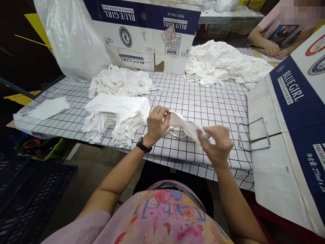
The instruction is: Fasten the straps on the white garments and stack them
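Between my two hands a white cloth piece with thin straps [186, 126] is stretched just above the table. My left hand [157, 122], with a dark watch on the wrist, pinches its left end. At the other end, the fingers of my right hand [217, 142] close on the cloth, slightly blurred. Left of my left hand lies a neat stack of flat white cloth pieces [119, 105], their looped straps bunched toward the front edge. Behind that stack is a loose heap of white cloth [122, 81]. One single white cloth piece [49, 108] lies flat at the far left.
A checked cloth covers the table [172, 91]. Cardboard boxes stand at the back [149, 40] and right [269, 169], with a wire stand [254, 134] by the right one. A large white cloth pile [220, 62] lies back right, near another person's hands [276, 51]. A plastic bag [73, 40] stands back left.
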Available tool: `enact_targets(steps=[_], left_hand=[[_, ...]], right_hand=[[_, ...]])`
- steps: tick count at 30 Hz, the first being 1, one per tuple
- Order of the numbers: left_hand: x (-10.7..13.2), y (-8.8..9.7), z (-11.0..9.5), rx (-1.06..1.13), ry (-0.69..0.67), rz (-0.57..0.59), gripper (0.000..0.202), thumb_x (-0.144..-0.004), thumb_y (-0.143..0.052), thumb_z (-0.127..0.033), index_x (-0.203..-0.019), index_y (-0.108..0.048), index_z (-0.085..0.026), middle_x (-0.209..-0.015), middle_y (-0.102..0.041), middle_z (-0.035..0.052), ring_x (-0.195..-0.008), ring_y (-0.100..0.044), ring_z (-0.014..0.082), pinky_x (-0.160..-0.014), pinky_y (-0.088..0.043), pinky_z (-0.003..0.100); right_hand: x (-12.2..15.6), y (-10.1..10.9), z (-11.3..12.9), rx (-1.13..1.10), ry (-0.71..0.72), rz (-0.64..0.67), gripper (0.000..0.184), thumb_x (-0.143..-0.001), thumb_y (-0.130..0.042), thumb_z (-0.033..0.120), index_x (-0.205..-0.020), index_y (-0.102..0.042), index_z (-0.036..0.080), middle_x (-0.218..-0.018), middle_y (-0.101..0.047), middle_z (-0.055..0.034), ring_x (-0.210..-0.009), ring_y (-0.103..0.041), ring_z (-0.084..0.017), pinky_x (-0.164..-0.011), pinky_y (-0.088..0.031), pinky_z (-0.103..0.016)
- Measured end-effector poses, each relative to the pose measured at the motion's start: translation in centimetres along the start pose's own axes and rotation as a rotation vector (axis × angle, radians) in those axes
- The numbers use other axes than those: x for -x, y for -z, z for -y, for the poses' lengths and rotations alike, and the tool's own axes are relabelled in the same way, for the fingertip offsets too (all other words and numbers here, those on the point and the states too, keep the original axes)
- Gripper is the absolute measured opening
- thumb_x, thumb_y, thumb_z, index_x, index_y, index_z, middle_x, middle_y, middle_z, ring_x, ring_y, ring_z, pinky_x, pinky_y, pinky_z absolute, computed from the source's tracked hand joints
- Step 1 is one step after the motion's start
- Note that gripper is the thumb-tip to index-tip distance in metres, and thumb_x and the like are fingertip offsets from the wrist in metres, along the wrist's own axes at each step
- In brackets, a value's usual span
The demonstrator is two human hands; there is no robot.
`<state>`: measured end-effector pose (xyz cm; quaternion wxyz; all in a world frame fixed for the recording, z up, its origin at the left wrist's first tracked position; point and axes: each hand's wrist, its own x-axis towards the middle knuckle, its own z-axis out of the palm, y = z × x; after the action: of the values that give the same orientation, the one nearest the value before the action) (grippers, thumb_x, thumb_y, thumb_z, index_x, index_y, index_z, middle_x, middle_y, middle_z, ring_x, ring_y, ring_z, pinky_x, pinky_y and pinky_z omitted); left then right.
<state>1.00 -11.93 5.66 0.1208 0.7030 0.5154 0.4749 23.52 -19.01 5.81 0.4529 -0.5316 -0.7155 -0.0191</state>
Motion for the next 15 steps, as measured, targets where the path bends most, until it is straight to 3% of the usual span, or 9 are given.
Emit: enact_targets(steps=[4,6,9,11,13,15], left_hand=[[1.9,-1.5,-0.7,0.609,0.405,0.030,0.011,-0.098,-0.053,-0.036,-0.103,-0.049,-0.027,-0.077,-0.053,-0.0045,-0.062,-0.050,0.0109,-0.059,-0.042,0.023],[2.4,-1.8,-0.9,0.862,0.540,0.071,0.021,-0.091,-0.060,-0.035,-0.106,-0.047,-0.028,-0.081,-0.055,-0.0047,-0.064,-0.052,0.0101,-0.059,-0.044,0.022],[2.4,-1.6,-1.0,1.081,0.661,0.124,0.031,-0.085,-0.068,-0.039,-0.107,-0.050,-0.027,-0.093,-0.063,-0.0015,-0.078,-0.062,0.0132,-0.068,-0.052,0.025],[2.1,-1.3,-0.9,1.153,0.699,0.149,0.032,-0.086,-0.068,-0.046,-0.106,-0.054,-0.026,-0.098,-0.067,0.0014,-0.088,-0.067,0.0172,-0.074,-0.056,0.029],[1.9,-1.1,-0.9,1.209,0.725,0.177,0.033,-0.086,-0.067,-0.049,-0.106,-0.058,-0.025,-0.100,-0.070,0.0033,-0.093,-0.070,0.0205,-0.075,-0.057,0.031],[1.6,-0.9,-0.9,1.269,0.754,0.196,0.034,-0.086,-0.067,-0.050,-0.108,-0.061,-0.024,-0.099,-0.072,0.0037,-0.095,-0.072,0.0219,-0.075,-0.059,0.032]], right_hand=[[3.3,-2.0,2.7,-0.235,0.180,0.386,0.009,-0.096,-0.070,0.033,-0.104,-0.073,0.029,-0.087,-0.077,-0.0026,-0.082,-0.072,-0.024,-0.087,-0.052,-0.047],[3.8,-2.6,3.0,-0.376,0.146,0.444,0.015,-0.096,-0.072,0.033,-0.110,-0.073,0.028,-0.091,-0.078,-0.0036,-0.086,-0.072,-0.024,-0.087,-0.053,-0.044],[2.8,-2.6,2.0,-0.509,-0.143,0.269,0.010,-0.097,-0.069,0.036,-0.101,-0.073,0.027,-0.091,-0.077,-0.0041,-0.087,-0.072,-0.023,-0.084,-0.056,-0.041],[1.4,-2.5,0.9,-0.571,-0.369,0.182,0.017,-0.099,-0.066,0.042,-0.098,-0.072,0.026,-0.094,-0.076,-0.0047,-0.091,-0.072,-0.023,-0.084,-0.057,-0.039],[0.0,-2.7,0.0,-0.658,-0.498,0.237,0.029,-0.100,-0.061,0.051,-0.100,-0.072,0.025,-0.099,-0.075,-0.0053,-0.097,-0.070,-0.023,-0.086,-0.057,-0.039],[-1.0,-3.0,-0.4,-0.774,-0.517,0.354,0.040,-0.101,-0.054,0.060,-0.100,-0.072,0.025,-0.100,-0.073,-0.0053,-0.099,-0.069,-0.023,-0.088,-0.057,-0.039]])
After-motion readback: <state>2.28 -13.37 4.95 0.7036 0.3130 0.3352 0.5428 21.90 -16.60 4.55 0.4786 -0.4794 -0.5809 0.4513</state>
